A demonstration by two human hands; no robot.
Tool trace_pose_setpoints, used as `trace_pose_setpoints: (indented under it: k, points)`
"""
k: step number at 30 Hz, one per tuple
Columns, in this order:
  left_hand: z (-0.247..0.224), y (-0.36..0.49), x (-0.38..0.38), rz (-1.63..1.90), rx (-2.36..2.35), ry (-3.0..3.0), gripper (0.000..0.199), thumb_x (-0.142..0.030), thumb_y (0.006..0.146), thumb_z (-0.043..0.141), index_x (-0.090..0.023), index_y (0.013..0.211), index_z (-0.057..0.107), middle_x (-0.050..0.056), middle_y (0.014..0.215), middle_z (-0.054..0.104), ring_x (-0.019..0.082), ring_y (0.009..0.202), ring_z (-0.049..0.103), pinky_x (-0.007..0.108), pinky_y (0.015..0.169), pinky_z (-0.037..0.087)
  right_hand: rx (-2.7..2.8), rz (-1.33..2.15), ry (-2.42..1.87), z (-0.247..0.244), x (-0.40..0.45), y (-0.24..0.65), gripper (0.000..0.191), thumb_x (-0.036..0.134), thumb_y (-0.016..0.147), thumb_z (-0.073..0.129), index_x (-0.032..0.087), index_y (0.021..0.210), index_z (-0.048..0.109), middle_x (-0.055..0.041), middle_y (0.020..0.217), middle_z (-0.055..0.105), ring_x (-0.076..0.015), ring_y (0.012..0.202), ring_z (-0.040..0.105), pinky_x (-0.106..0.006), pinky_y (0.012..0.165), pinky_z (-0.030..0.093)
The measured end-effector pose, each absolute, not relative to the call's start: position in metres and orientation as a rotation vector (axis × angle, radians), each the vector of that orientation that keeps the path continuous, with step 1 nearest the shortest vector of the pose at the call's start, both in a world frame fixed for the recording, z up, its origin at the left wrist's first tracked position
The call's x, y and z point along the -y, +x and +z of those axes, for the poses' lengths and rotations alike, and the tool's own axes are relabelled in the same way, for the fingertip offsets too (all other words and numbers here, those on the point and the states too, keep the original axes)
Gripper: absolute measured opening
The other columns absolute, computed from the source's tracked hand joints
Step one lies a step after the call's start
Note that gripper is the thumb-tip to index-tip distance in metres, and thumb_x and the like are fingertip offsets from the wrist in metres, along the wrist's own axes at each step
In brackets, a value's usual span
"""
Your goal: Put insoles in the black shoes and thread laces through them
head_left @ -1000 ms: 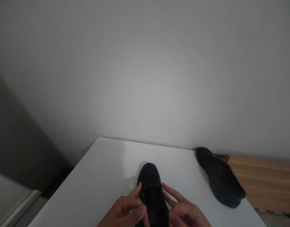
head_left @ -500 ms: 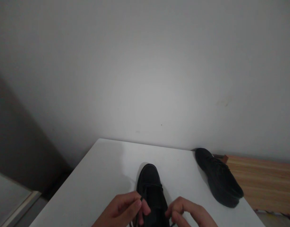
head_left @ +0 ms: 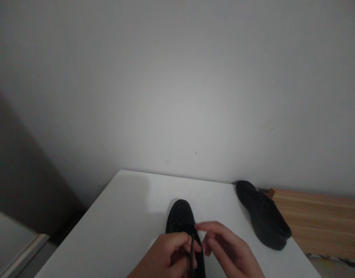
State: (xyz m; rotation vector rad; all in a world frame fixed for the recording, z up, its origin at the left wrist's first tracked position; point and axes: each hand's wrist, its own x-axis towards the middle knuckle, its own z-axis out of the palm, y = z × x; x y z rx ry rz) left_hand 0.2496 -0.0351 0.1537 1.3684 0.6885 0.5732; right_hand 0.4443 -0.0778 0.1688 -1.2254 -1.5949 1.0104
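Observation:
A black shoe [head_left: 181,212] rests on the white table with its toe pointing away from me. My left hand [head_left: 167,256] is closed over the shoe's middle, pinching a dark shoelace [head_left: 191,256] that runs down past the fingertips. To the right of the shoe is my right hand [head_left: 229,249], its fingers apart and curved. The outstretched index fingertip is at the shoe's right edge, close to the lace opening. I see nothing held in that hand. Both hands and the bottom of the frame hide the rear of the shoe.
A second black shoe [head_left: 264,218], laced, lies at the right edge of the white table [head_left: 116,220]. Behind the table stands a grey-white wall [head_left: 177,96]. A wood-grain surface [head_left: 319,220] is at the right, lower than the table.
My left hand has moved right across the shoe with the lace. My right hand has risen toward the toe, its index finger now stretched out to the shoe's edge. The view has shifted slightly.

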Motion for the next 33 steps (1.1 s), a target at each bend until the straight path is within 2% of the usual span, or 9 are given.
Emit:
trace_pose_setpoints:
  k: [4,9,14,16,20,24,28,31,33]
  points:
    - [0.169,0.247,0.030,0.590,-0.753,1.520,0.012,-0.017,0.079,0.057,-0.015,0.077,0.069,0.001,0.073,0.065,0.013,0.063,0.062,0.023,0.062,0.049,1.785,0.905,-1.117,0.165,0.060,0.439,0.034,0.031,0.097,0.057,0.029,0.129,0.065,-0.0087,0.115,0.071,-0.0212,0.105,0.067,-0.034,0.095,0.053]
    - [0.176,0.234,0.013,0.718,-0.741,1.412,0.012,-0.025,0.084,0.064,-0.015,0.080,0.071,0.001,0.073,0.066,0.014,0.065,0.061,0.024,0.063,0.049,1.518,1.146,-1.115,0.162,0.042,0.437,0.023,0.040,0.094,0.063,0.020,0.090,0.072,-0.0022,0.077,0.065,-0.0162,0.070,0.062,-0.029,0.068,0.051]
    - [0.165,0.208,-0.006,0.867,-0.767,1.245,0.031,-0.045,0.086,0.071,-0.014,0.085,0.076,0.003,0.070,0.069,0.015,0.062,0.062,0.026,0.061,0.050,0.923,1.358,-0.849,0.135,0.037,0.449,0.027,0.047,0.089,0.069,0.021,0.083,0.068,0.0002,0.082,0.061,-0.0162,0.086,0.058,-0.030,0.086,0.048]
    - [0.154,0.197,-0.010,0.931,-0.837,1.158,0.034,-0.047,0.085,0.073,-0.014,0.090,0.078,0.006,0.074,0.073,0.015,0.064,0.063,0.026,0.062,0.051,0.645,1.420,-0.711,0.124,0.037,0.455,0.022,0.044,0.088,0.072,0.023,0.084,0.067,0.0041,0.074,0.055,-0.0138,0.079,0.057,-0.031,0.088,0.050]
    - [0.129,0.177,-0.009,1.084,-0.942,0.854,0.037,-0.047,0.075,0.083,-0.014,0.093,0.080,0.008,0.083,0.077,0.014,0.068,0.063,0.023,0.062,0.052,0.300,1.454,-0.534,0.108,0.037,0.467,0.016,0.036,0.092,0.070,0.022,0.085,0.065,0.0103,0.058,0.034,-0.0073,0.051,0.037,-0.021,0.060,0.051]
    - [0.110,0.159,-0.010,1.243,-0.965,0.609,0.036,-0.040,0.067,0.091,-0.014,0.089,0.080,0.005,0.081,0.075,0.014,0.075,0.066,0.021,0.070,0.056,0.172,1.408,-0.520,0.101,0.037,0.474,0.013,0.028,0.087,0.076,0.021,0.092,0.066,0.0106,0.062,0.037,-0.0057,0.051,0.038,-0.019,0.056,0.049]
    - [0.104,0.153,-0.015,1.390,-0.871,0.472,0.037,-0.035,0.063,0.094,-0.015,0.090,0.079,0.002,0.081,0.073,0.019,0.091,0.067,0.030,0.087,0.058,0.186,1.294,-0.563,0.100,0.039,0.477,0.029,0.026,0.086,0.077,0.024,0.112,0.066,0.0101,0.065,0.041,-0.0061,0.053,0.039,-0.018,0.055,0.047]
    - [0.104,0.159,-0.015,1.412,-0.849,0.533,0.046,-0.035,0.068,0.090,-0.017,0.107,0.073,-0.003,0.073,0.066,0.011,0.069,0.061,0.024,0.070,0.056,0.310,1.235,-0.682,0.098,0.041,0.476,0.025,0.034,0.090,0.072,0.025,0.114,0.067,0.0104,0.060,0.037,-0.0063,0.049,0.029,-0.017,0.048,0.039]
    - [0.106,0.166,-0.012,1.391,-0.928,0.772,0.042,-0.040,0.081,0.080,-0.020,0.116,0.067,-0.006,0.069,0.059,0.007,0.055,0.049,0.018,0.054,0.046,0.418,1.194,-0.767,0.095,0.043,0.475,0.024,0.041,0.092,0.068,0.024,0.110,0.069,0.0110,0.055,0.030,-0.0071,0.047,0.021,-0.018,0.045,0.032]
